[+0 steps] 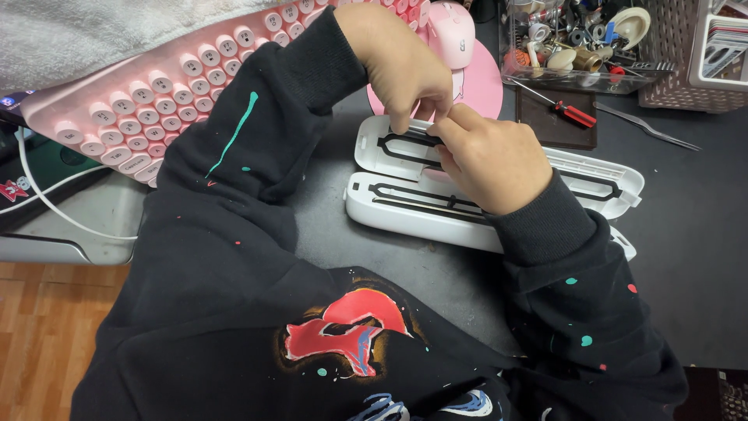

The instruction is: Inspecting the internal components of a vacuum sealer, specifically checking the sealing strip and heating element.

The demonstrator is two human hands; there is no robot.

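Both hands work over an open white case [374, 204] lying on the dark counter [686, 234], approx. centre. Left hand [401, 66] pinches the black gasket [397, 148] in the upper half w/ fingertips closed on it. Right hand [491, 164] is curled, fingers pressed onto the same gasket beside the left; what its grip holds, can't tell. Pink keyboard [156, 93] sits upper left, pink mouse [452, 31] behind, red screwdriver [573, 113] to the right.
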